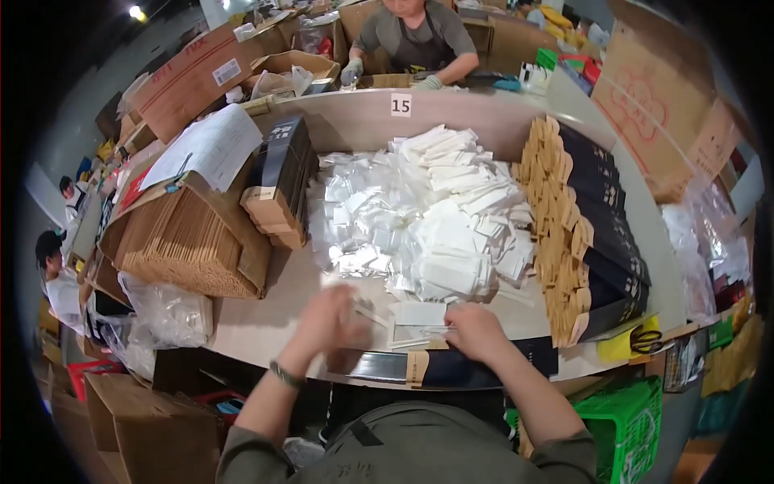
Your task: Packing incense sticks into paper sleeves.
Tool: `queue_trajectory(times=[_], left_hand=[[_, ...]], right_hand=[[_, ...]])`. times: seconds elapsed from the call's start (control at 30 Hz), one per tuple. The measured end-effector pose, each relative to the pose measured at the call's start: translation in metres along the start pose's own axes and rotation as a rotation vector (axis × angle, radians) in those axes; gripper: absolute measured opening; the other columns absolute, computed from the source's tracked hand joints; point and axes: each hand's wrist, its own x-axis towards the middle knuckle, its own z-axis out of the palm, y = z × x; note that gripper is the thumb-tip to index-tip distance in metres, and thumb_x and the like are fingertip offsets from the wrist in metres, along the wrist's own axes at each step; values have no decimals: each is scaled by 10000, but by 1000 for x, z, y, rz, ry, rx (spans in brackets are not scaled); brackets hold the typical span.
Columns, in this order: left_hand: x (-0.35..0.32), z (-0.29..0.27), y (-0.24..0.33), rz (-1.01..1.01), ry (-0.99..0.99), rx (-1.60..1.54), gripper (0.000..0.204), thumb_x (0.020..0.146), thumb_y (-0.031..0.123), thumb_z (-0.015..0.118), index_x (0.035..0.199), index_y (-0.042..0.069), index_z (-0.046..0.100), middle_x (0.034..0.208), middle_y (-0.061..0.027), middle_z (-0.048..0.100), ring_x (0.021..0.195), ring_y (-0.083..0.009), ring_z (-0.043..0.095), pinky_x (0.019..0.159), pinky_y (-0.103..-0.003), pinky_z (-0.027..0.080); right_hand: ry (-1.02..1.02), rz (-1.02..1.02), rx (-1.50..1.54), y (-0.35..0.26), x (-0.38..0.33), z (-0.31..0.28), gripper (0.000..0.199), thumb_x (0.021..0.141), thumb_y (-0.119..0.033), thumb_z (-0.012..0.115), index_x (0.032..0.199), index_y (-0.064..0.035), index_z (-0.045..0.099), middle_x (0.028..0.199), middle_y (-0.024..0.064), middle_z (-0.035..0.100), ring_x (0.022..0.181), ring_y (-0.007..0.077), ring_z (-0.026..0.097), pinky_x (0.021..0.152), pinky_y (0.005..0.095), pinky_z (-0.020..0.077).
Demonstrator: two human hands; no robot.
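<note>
My left hand [326, 323] is smeared by motion over the front of the table, near a thin white strip [371, 313]; its fingers cannot be read. My right hand [477, 331] is closed, with its fingertips at the right end of a flat white packet [422, 313]. Below both hands, a long dark package with a tan band [476, 365] lies along the table's front edge. Just beyond my hands is a large heap of white flat packets [463, 234]. Left of it and touching it is a pile of small clear plastic bags [355, 210].
Dark packages with tan ends [597, 234] are stacked at the right, beside scissors [645, 339] on something yellow. At the left stand a carton of brown cardboard pieces [189, 242] and a dark package stack [278, 177]. A green crate [625, 427] is below right. A gloved co-worker [415, 40] sits opposite.
</note>
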Motion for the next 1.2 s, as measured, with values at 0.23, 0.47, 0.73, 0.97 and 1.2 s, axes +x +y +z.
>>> queue_trajectory(times=[0.23, 0.47, 0.73, 0.97, 1.2], left_hand=[[59, 6, -34, -140, 117, -27, 247, 806, 137, 723, 1034, 69, 656, 1058, -145, 626, 983, -369, 601, 828, -430, 501], [32, 17, -28, -120, 394, 61, 292, 807, 156, 734, 1060, 44, 641, 1085, -151, 625, 997, -375, 605, 844, -427, 503], [42, 9, -41, -337, 101, 49, 273, 841, 153, 695, 1090, 71, 616, 1116, -156, 625, 1004, -362, 619, 829, -431, 508], [0, 7, -39, -380, 266, 7, 178, 846, 110, 646, 1018, 78, 617, 971, -154, 635, 922, -368, 618, 771, -429, 504], [-68, -10, 22, 261, -134, 203, 162, 832, 88, 597, 992, 66, 584, 1048, -95, 650, 978, -286, 632, 832, -381, 513]], right_hand=[[-79, -66, -41, 20, 0, -20, 161, 796, -154, 722, 851, -55, 608, 864, 142, 622, 881, 358, 609, 766, 445, 496], [-31, 61, 280, 7, 12, -19, 137, 825, -161, 713, 889, -44, 685, 833, 126, 641, 816, 320, 627, 707, 412, 505], [101, -241, -219, -1, 43, 28, 98, 815, -103, 583, 751, -37, 620, 810, 143, 612, 804, 350, 628, 701, 457, 519], [85, -40, -19, -5, 40, 15, 155, 814, -173, 604, 792, -20, 622, 781, 170, 635, 748, 376, 630, 667, 455, 501], [142, 232, 483, -14, 7, -4, 153, 865, -134, 685, 854, 16, 657, 645, -4, 560, 594, 59, 467, 550, 246, 397]])
